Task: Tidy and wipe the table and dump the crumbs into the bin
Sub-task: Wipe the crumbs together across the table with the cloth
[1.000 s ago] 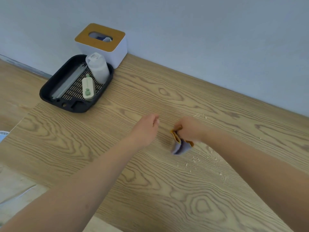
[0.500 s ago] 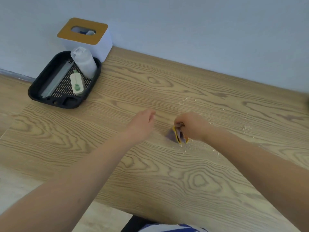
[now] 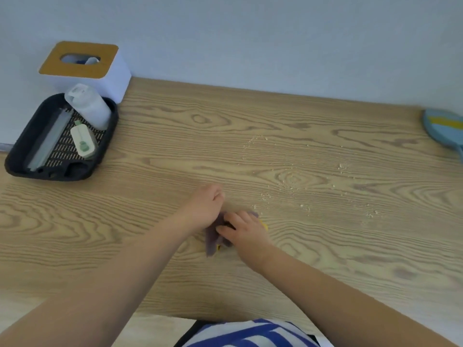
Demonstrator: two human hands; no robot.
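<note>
Crumbs (image 3: 292, 182) lie scattered just beyond and to the right of the right hand (image 3: 244, 230), which presses the cloth (image 3: 213, 240) flat on the table (image 3: 150, 221); left hand (image 3: 205, 205), loosely curled, touches the cloth's near-left edge.

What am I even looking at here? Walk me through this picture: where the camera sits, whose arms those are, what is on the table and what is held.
The camera is worn on a person's head and looks down at their own bare arms; no machine is involved. The right hand rests on a small purple-and-yellow cloth lying on the wooden table. The left hand is beside it with curled fingers, touching the cloth's edge; whether it has a grip is unclear. Pale crumbs lie scattered to the right. At far left sits a black tray holding a white bottle, with a tissue box behind it.
</note>
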